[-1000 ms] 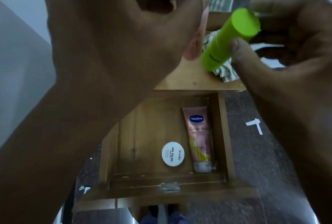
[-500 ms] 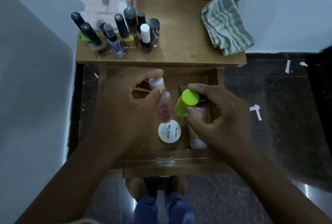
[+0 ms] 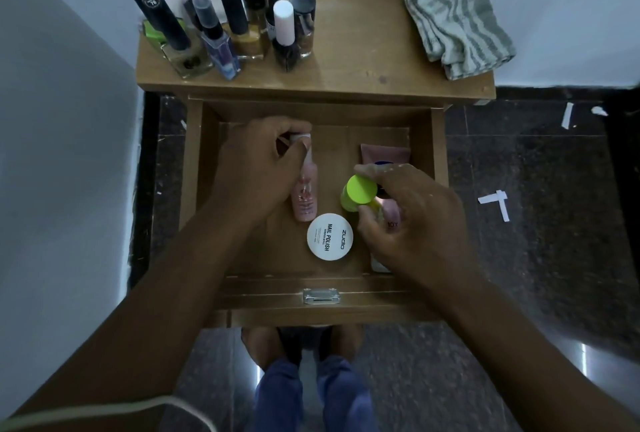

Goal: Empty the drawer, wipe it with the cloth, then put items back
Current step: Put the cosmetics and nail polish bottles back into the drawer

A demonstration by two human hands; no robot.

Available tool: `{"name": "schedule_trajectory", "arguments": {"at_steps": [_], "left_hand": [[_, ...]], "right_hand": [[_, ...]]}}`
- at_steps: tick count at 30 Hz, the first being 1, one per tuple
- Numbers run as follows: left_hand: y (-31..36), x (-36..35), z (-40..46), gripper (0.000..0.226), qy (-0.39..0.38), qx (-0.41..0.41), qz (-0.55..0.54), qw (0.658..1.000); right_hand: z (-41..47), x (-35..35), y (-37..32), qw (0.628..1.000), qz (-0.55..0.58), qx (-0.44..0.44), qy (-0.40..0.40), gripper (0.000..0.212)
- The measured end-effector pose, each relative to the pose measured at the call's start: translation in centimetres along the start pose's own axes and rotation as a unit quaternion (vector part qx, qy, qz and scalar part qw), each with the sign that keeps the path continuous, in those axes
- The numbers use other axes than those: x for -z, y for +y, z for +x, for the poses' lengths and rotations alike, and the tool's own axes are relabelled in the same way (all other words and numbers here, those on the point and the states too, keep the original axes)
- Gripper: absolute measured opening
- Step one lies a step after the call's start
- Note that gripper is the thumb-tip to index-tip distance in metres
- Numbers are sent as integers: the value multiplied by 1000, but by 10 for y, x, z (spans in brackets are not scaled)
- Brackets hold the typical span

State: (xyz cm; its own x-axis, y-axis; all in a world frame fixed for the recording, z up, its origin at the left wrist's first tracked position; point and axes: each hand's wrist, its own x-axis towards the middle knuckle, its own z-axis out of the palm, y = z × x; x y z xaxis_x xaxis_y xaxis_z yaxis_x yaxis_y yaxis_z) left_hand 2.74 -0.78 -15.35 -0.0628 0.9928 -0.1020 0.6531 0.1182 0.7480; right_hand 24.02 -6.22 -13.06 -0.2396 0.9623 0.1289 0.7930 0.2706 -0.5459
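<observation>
Wooden and pulled open below us, the drawer (image 3: pixel 420 141) takes both our hands. Our left hand (image 3: pixel 256 168) has its fingers curled around the top of a pink spray bottle (image 3: pixel 305 196), which lies lengthwise on the drawer floor with its cap toward the back. Our right hand (image 3: pixel 412 220) pinches a lime-green bottle (image 3: pixel 358 193) near its cap, thumb on the near side and fingers over the far side; the bottle stands roughly upright, though we cannot tell whether its base touches the floor of the drawer. Under that hand lies a pink tube (image 3: pixel 384 156), mostly hidden, along the drawer's right wall. Between the spray bottle and the tube, just in front of the green bottle, sits a round white tin (image 3: pixel 329 236) marked nail polish.

On the tabletop (image 3: pixel 363 61) behind the drawer, a cluster of nail polish bottles (image 3: pixel 239 26) stands at the left, and the striped cloth (image 3: pixel 453 12) lies crumpled at the right, well apart from them. Scraps of white paper (image 3: pixel 495 203) lie on the dark floor to the right.
</observation>
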Motion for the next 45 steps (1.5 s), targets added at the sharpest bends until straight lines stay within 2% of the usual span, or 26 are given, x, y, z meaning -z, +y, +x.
{"name": "schedule_trajectory", "arguments": {"at_steps": [14, 21, 27, 34, 43, 45], "left_hand": [[0, -29, -3, 26, -18, 18, -17, 1000], [-12, -42, -8, 42, -51, 12, -10, 999], [-8, -44, -9, 56, -71, 2, -27, 997], [-15, -48, -14, 67, -83, -18, -32, 996], [-19, -57, -29, 73, -73, 22, -38, 996], [-16, -56, -37, 69, -74, 20, -42, 996]], "right_hand": [[-6, -5, 4, 999, -45, -18, -25, 46], [-17, -5, 1, 998, -23, -38, -46, 49], [-20, -6, 1, 998, -22, -52, -24, 45], [-20, -5, 0, 998, -27, -49, -34, 47], [-28, 2, 0, 997, -15, -63, -47, 48], [-27, 9, -1, 998, -15, -53, -28, 42]]}}
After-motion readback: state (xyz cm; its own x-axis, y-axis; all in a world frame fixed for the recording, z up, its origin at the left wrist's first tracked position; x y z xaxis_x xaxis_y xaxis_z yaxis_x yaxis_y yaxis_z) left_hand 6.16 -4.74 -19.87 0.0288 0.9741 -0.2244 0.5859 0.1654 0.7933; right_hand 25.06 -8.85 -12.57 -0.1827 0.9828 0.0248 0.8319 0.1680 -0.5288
